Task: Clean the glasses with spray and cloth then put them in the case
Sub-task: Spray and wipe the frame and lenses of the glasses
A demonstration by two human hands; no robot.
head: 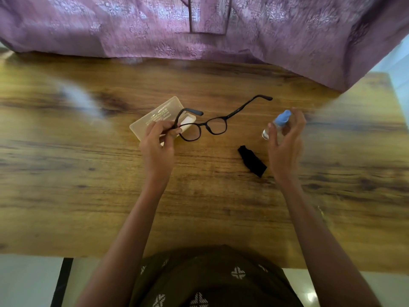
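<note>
Black-framed glasses (pixel 215 124) with both arms unfolded hover above the wooden table (pixel 88 173). My left hand (pixel 158 144) pinches them at the left hinge. My right hand (pixel 285 142) grips a small clear spray bottle (pixel 269 131) with a blue cap; the bottle is tilted, its cap away from me. A translucent beige case (pixel 152 119) lies open on the table behind my left hand, partly hidden by it. A folded black cloth (pixel 252 160) rests on the table between my hands, close to my right wrist.
A purple patterned curtain (pixel 199 25) hangs over the table's far edge. White floor (pixel 26 282) shows past the near edge, and my dark patterned clothing (pixel 210 280) is at the bottom.
</note>
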